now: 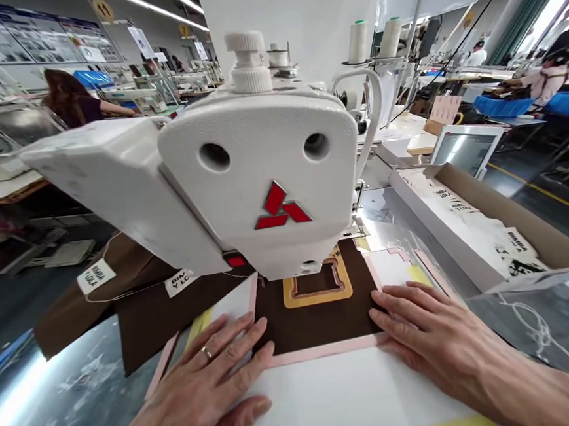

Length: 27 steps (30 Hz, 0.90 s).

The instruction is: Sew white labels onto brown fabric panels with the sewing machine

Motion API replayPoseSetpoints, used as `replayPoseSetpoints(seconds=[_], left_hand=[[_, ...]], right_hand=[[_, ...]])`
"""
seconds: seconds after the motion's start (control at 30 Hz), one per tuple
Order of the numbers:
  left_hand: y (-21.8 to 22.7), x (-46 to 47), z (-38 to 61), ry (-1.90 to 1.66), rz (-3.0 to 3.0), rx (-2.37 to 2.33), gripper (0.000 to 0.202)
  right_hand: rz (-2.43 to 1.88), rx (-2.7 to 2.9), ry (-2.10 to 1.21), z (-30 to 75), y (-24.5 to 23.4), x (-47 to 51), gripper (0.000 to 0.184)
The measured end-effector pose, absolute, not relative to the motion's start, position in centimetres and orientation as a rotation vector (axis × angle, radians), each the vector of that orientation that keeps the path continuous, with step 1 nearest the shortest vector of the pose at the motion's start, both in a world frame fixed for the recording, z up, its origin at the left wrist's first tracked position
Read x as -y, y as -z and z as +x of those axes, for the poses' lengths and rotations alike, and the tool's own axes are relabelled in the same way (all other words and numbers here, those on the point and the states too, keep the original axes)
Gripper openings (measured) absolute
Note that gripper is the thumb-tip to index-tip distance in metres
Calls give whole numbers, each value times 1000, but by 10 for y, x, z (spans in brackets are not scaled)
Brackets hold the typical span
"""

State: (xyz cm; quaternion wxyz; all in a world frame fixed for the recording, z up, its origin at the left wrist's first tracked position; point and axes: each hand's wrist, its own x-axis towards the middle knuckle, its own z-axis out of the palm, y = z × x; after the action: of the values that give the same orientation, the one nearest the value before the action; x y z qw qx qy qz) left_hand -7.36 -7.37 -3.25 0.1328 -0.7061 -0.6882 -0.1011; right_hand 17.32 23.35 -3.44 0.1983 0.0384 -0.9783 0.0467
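A white sewing machine head [266, 175] with a red three-diamond logo hangs over a white and pink template frame [325, 351]. Inside the frame lies dark brown fabric [317, 322] with a yellow clamp window [318, 288] under the needle. My left hand [209, 383] lies flat, fingers spread, on the frame's left side, fingertips at the brown fabric's edge; a ring is on one finger. My right hand [421, 323] lies flat on the frame's right side, fingers stretched toward the fabric. Neither hand holds anything.
Brown fabric pieces with white labels [95, 275] lie on the metal table at the left. A cardboard box [506, 222] of white printed bags stands at the right, a screen [464, 149] behind it. Thread cones [357, 42] sit behind the machine. Other people work at far stations.
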Motion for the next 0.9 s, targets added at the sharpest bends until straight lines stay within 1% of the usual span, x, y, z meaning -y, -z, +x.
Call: replayPoseSetpoints(seconds=[0.17,0.4,0.53,0.77,0.9], left_hand=[[29,72,-79,244,-2108,1883,46],[37,77,-73,341,-2063,2022,42],[39,77,-72,368,-2054,2023,41],[35,75,-72,300,-2048,2009,41],[31,75,-72,234,-2061,1954,41]], right_hand=[[119,2747,-75,176,38,-235,30],[109,2735,-51,177,41,-234,32],[103,2740,-17,177,41,-233,33],[150,2748,50,177,34,-235,36],[224,2743,167,177,34,-238,38]])
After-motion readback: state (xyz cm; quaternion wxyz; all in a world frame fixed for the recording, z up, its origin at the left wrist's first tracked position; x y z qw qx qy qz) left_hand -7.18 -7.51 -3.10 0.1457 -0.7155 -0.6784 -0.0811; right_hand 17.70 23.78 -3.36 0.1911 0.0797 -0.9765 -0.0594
